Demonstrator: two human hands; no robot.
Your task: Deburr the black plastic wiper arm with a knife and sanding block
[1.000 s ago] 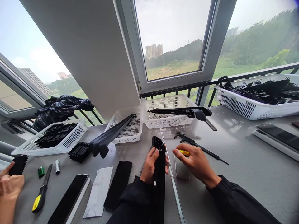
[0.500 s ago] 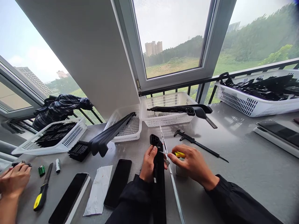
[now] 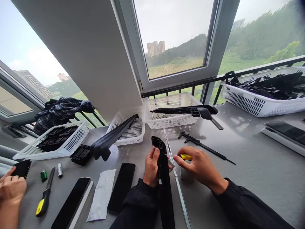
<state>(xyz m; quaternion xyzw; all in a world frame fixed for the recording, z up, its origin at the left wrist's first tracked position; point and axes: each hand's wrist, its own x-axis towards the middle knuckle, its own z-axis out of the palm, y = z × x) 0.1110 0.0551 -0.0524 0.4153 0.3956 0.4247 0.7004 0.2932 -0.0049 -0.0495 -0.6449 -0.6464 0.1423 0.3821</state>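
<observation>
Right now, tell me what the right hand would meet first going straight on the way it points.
Probably the long black part in the left hand; the yellow-handled tool seems to reach it. The metal strip crosses that line but looks lower, though depth is unclear.

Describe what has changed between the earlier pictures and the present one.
The right hand has moved slightly left, bringing the thin tip of the yellow tool to the long black part. That part's upper end leans more left, and the left hand keeps its hold. At far left, a co-worker's hand turned a black toothed piece and turned it back. Nothing was visibly taken or released. The caliper stayed put.
</observation>
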